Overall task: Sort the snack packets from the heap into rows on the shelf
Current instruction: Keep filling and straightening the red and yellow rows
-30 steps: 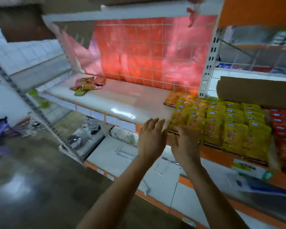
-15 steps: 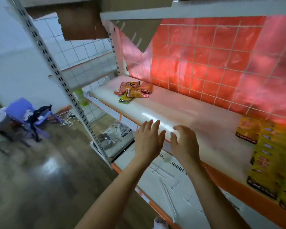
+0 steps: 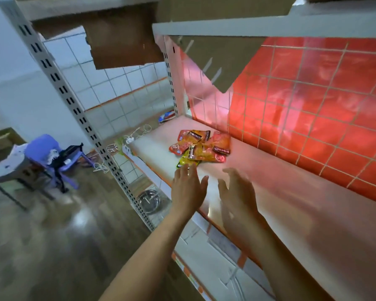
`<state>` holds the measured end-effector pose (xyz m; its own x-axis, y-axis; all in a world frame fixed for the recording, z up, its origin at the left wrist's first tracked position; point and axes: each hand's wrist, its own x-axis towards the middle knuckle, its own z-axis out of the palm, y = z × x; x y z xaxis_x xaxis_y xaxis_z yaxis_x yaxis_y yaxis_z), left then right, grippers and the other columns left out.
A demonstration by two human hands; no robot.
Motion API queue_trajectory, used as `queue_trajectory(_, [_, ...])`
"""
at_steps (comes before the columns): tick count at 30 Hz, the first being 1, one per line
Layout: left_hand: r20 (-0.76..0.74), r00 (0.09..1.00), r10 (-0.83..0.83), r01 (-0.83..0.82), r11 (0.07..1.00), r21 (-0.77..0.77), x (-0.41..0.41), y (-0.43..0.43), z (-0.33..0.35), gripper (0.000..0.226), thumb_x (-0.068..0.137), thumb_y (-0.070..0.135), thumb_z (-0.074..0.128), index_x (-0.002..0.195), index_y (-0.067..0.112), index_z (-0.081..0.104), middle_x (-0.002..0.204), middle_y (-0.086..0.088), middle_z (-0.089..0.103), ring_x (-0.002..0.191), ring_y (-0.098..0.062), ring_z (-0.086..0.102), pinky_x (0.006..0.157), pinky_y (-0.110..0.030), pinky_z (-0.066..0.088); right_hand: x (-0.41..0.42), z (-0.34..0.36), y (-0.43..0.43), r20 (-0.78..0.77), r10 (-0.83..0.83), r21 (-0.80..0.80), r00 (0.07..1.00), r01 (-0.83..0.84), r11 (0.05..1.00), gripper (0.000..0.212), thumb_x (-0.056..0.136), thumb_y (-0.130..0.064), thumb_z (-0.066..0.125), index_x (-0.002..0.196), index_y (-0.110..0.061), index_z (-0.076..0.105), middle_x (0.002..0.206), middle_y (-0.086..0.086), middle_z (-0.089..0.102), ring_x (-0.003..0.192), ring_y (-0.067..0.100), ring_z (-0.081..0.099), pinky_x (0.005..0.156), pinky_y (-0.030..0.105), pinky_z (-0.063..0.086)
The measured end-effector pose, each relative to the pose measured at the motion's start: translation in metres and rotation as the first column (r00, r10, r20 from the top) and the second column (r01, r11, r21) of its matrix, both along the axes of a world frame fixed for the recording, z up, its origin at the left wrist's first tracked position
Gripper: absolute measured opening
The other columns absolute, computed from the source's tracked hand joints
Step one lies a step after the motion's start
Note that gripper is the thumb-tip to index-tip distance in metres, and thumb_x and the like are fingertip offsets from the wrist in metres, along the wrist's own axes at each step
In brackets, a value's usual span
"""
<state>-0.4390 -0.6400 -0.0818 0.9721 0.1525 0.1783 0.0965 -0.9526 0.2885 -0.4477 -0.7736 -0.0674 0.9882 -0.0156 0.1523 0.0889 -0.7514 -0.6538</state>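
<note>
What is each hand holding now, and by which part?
Nothing is held. The left hand and the right hand are both empty, fingers straight, just in front of the heap of packets.

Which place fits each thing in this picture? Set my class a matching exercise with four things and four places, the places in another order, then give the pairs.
Things
1. heap of snack packets
2. purple chair
3. metal bowl
4. cardboard sheet

Places
A. on the floor, left of the racking
B. up top, above the white shelf
C. on the white shelf, beside the red tiled panel
D. lower down, below the white shelf's front edge

Pairs: 1-C, 2-A, 3-D, 4-B
</note>
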Motion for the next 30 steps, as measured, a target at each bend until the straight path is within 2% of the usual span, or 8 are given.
queue_trajectory(7, [-0.077, 0.991, 0.113, -0.113, 0.994, 0.004, 0.063, 0.035, 0.009, 0.055, 0.094, 0.053, 0.045, 0.126, 0.008, 0.044, 0.121, -0.016, 0.056, 0.114, -0.035, 0.049, 0.088, -0.043, 0.043, 0.067, 0.01, 0.036, -0.05, -0.021, 0.046, 0.999, 0.024, 0.999, 0.04, 0.086, -0.013, 0.053, 0.126, -0.016, 0.055, 0.126, 0.008, 0.057, 0.114, 0.024, 0.052, 0.096, 0.031, 0.041])
queue_trajectory(12, [-0.098, 0.995, 0.034, -0.037, 0.999, -0.031, 0.083, 0.044, 0.007, 0.059, 0.083, 0.056, 0.062, 0.119, 0.012, 0.044, 0.113, -0.011, 0.056, 0.107, -0.033, 0.053, 0.084, -0.04, 0.045, 0.106, 0.017, 0.054, -0.16, 0.16, -0.091, 0.974, -0.176, 0.98, 0.068, 0.079, -0.006, 0.058, 0.142, -0.017, 0.037, 0.142, 0.011, 0.044, 0.129, 0.027, 0.042, 0.103, 0.027, 0.033])
queue_trajectory(14, [-0.112, 0.994, 0.014, -0.028, 0.991, -0.131, 0.088, 0.049, 0.004, 0.066, 0.079, 0.05, 0.07, 0.124, 0.01, 0.042, 0.117, -0.013, 0.054, 0.108, -0.035, 0.054, 0.086, -0.041, 0.045, 0.114, 0.014, 0.062, -0.222, 0.191, -0.107, 0.956, -0.218, 0.97, 0.075, 0.079, -0.007, 0.06, 0.147, -0.014, 0.029, 0.146, 0.013, 0.037, 0.129, 0.022, 0.04, 0.104, 0.022, 0.034])
queue_trajectory(16, [-0.136, 0.991, -0.016, -0.018, 0.969, -0.246, 0.093, 0.053, 0.002, 0.073, 0.076, 0.041, 0.075, 0.129, 0.007, 0.038, 0.122, -0.013, 0.051, 0.111, -0.036, 0.054, 0.088, -0.041, 0.044, 0.116, 0.01, 0.068, -0.233, 0.168, -0.071, 0.958, -0.189, 0.979, 0.069, 0.082, -0.007, 0.06, 0.145, -0.013, 0.032, 0.143, 0.013, 0.041, 0.118, 0.015, 0.046, 0.094, 0.014, 0.038])
queue_trajectory(20, [-0.118, 0.992, -0.052, -0.002, 0.909, -0.417, 0.101, 0.059, 0.001, 0.058, 0.077, 0.02, 0.07, 0.127, 0.006, 0.044, 0.122, -0.013, 0.055, 0.114, -0.034, 0.052, 0.09, -0.04, 0.042, 0.115, 0.002, 0.076, -0.121, 0.072, -0.3, 0.99, -0.106, 0.948, 0.055, 0.076, -0.012, 0.06, 0.13, -0.017, 0.05, 0.131, 0.005, 0.052, 0.12, 0.027, 0.047, 0.095, 0.029, 0.038])
queue_trajectory(24, [-0.031, 0.998, -0.049, 0.023, 0.829, -0.559, 0.1, 0.064, 0.002, 0.022, 0.08, 0.01, 0.058, 0.102, 0.008, 0.059, 0.1, -0.012, 0.066, 0.096, -0.036, 0.06, 0.078, -0.039, 0.048, 0.102, 0.001, 0.076, 0.004, 0.038, -0.048, 0.999, -0.037, 0.998, 0.035, 0.081, -0.001, 0.053, 0.109, -0.014, 0.07, 0.115, 0.006, 0.066, 0.11, 0.026, 0.056, 0.091, 0.029, 0.04])
queue_trajectory(27, [-0.017, 0.998, -0.06, 0.033, 0.746, -0.665, 0.094, 0.064, 0.001, 0.018, 0.085, 0.013, 0.057, 0.103, 0.01, 0.053, 0.101, -0.01, 0.066, 0.094, -0.035, 0.06, 0.071, -0.034, 0.042, 0.086, 0.006, 0.071, 0.158, -0.009, 0.152, 0.987, -0.015, 0.988, 0.035, 0.077, 0.01, 0.053, 0.096, -0.01, 0.075, 0.105, 0.007, 0.07, 0.103, 0.024, 0.061, 0.086, 0.024, 0.041])
queue_trajectory(30, [0.039, 0.998, -0.039, 0.055, 0.68, -0.731, 0.087, 0.06, -0.002, 0.029, 0.088, 0.021, 0.057, 0.113, 0.009, 0.05, 0.106, -0.012, 0.065, 0.097, -0.035, 0.06, 0.068, -0.03, 0.035, 0.069, 0.006, 0.065, 0.214, -0.08, 0.26, 0.973, 0.022, 0.965, 0.038, 0.076, 0.013, 0.055, 0.089, -0.014, 0.078, 0.114, 0.006, 0.06, 0.111, 0.017, 0.049, 0.094, 0.02, 0.032])
